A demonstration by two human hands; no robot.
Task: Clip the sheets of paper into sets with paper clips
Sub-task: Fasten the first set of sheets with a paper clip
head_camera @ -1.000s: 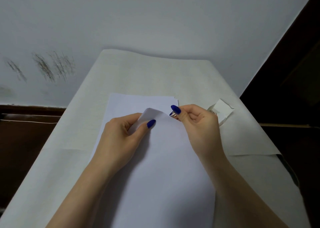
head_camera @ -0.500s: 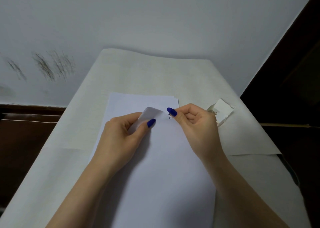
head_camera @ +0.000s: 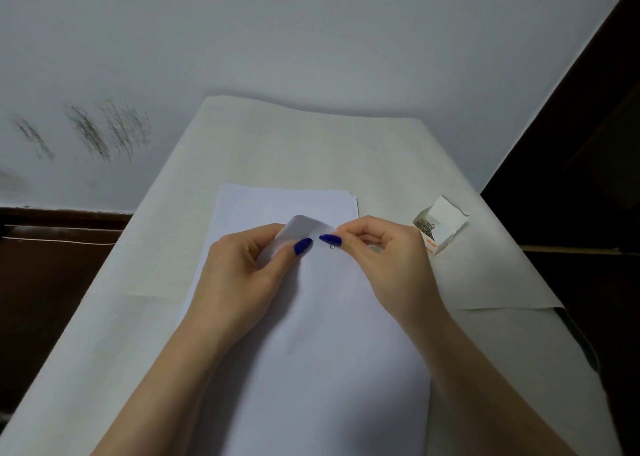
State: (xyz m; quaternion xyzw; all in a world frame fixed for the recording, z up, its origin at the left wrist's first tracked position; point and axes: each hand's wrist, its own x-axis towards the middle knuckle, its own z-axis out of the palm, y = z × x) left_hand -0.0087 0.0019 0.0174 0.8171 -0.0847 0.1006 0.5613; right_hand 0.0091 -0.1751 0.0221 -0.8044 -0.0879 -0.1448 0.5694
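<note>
Both hands at sheet corner, 12 o'clock on desk (head_camera: 398, 164): left hand (head_camera: 242, 279) fingers pinch lifted sheets (head_camera: 304, 228); right hand (head_camera: 384, 261) fingers clamp paper clip (head_camera: 331, 246). I judge the clip could miss lower sheets if the curled corner slips.

My right hand (head_camera: 388, 258) covers nearly all of the paper clip (head_camera: 331, 246); I see only a small wire loop under the thumbnail. My left hand (head_camera: 246, 275) hides the lifted sheets' (head_camera: 304, 230) left corner. The near edge of the stack (head_camera: 329, 369) runs off frame. The clips in the box (head_camera: 440, 223) are too small to count.
</note>
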